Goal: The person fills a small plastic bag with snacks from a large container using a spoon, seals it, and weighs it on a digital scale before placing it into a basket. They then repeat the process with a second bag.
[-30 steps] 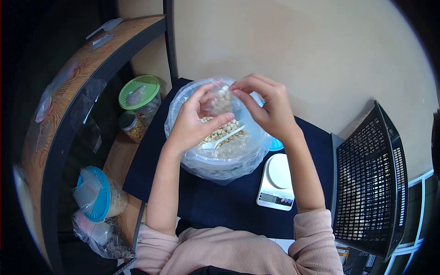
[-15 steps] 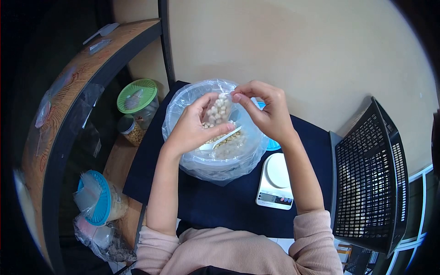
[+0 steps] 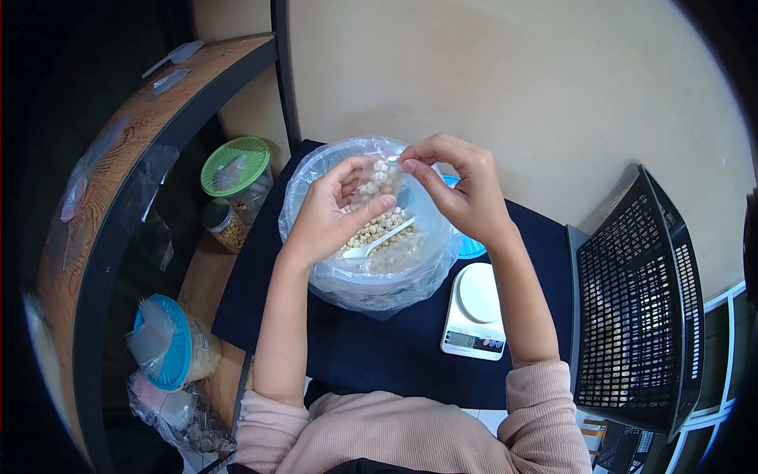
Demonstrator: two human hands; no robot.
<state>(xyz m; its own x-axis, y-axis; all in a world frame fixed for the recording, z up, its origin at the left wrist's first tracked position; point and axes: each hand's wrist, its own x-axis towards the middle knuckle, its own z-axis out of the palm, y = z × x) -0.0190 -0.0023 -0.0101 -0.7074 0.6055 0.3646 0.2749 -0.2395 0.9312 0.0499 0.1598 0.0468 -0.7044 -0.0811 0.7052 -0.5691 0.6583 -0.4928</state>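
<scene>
A small clear bag [image 3: 380, 180] of pale round pieces is held over a tub lined with clear plastic [image 3: 339, 280]. My left hand [image 3: 335, 209] wraps round the bag's left side, thumb across its lower part. My right hand [image 3: 458, 186] pinches the bag's top edge between thumb and forefinger. Inside the tub, below the bag, more pale pieces [image 3: 379, 229] lie with a white spoon [image 3: 379, 240] resting on them. To the right of the tub, a white digital scale [image 3: 475, 312] stands on the dark cloth with nothing on its plate.
A black basket [image 3: 632, 308] stands at the right. At the left are a green-lidded container [image 3: 235, 167], a small jar [image 3: 226, 225], a blue-lidded container [image 3: 175, 344] and a wooden shelf [image 3: 118, 142] with plastic bags. Part of a blue lid [image 3: 471, 248] shows behind the tub.
My left hand has shifted slightly, its thumb higher on the bag. The bag is lower and more crumpled in my grip, and more of the pieces in the tub show.
</scene>
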